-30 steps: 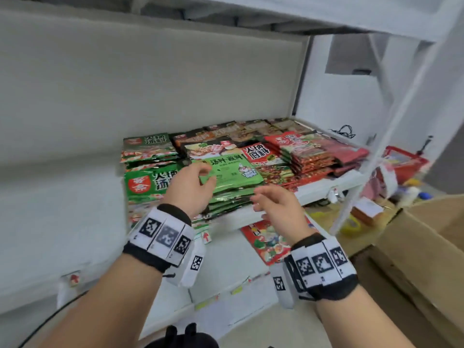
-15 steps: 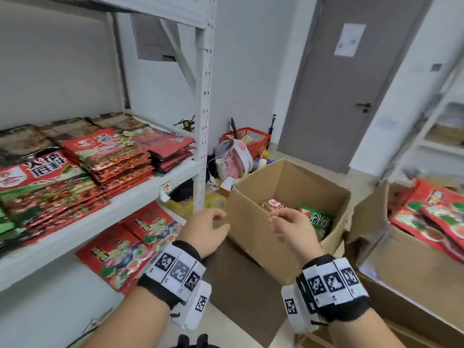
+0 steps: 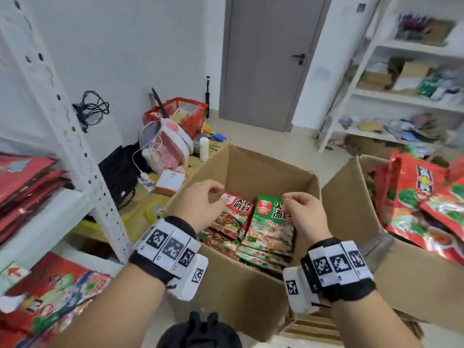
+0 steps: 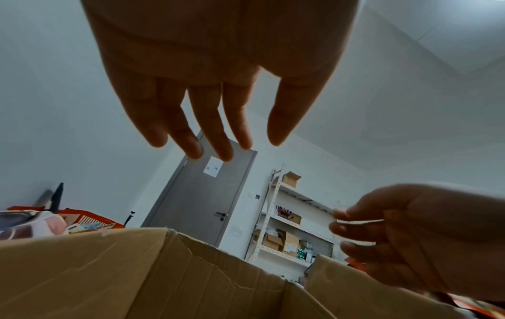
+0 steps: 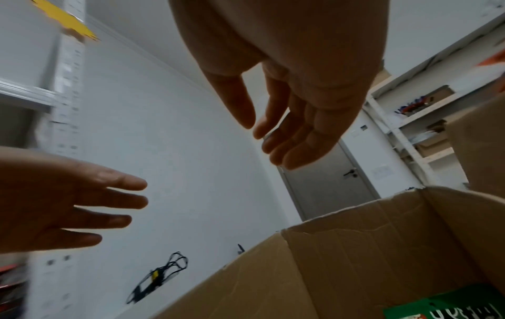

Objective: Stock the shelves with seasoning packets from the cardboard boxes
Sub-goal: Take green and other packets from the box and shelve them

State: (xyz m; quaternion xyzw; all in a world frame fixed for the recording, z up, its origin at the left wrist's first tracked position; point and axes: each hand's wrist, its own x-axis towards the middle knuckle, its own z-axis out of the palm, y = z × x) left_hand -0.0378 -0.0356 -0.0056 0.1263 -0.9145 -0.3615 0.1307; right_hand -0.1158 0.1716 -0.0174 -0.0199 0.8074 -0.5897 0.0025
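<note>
Hovering over an open cardboard box [image 3: 241, 292], both hands hold nothing. Left hand [image 3: 200, 207], w/ a black wristband and white tags, sits above the box's left side; the left wrist view shows its fingers [image 4: 210, 129] loosely spread and mostly straight. Right hand [image 3: 305, 217], same band & tags, sits above the box's right side; its fingers [image 5: 287, 138] hang relaxed, slightly bent, thumb apart from the rest.

Inside the box, directly below the hands: stacked seasoning packets, a red-topped pile [image 3: 232, 217] on the left, touching a green-topped pile [image 3: 270, 227] on the right. Whether either hand touches a packet can't be told from the head view; the wrist views show bare fingers in the air.

Right of that box, just beside it, a second box [image 3: 351, 197] w/ red packets [image 3: 421, 204] heaped over its rim. At left, a white metal shelf [image 3: 37, 212] w/ red packets [image 3: 25, 182] stacked on it, more on the level below [image 3: 50, 292].

Farther back on the floor: a red basket [image 3: 185, 114] and assorted clutter against the wall. Beyond, a gray door [image 3: 266, 61], shut, and at far right another white shelf unit [image 3: 406, 96] w/ mixed goods.
</note>
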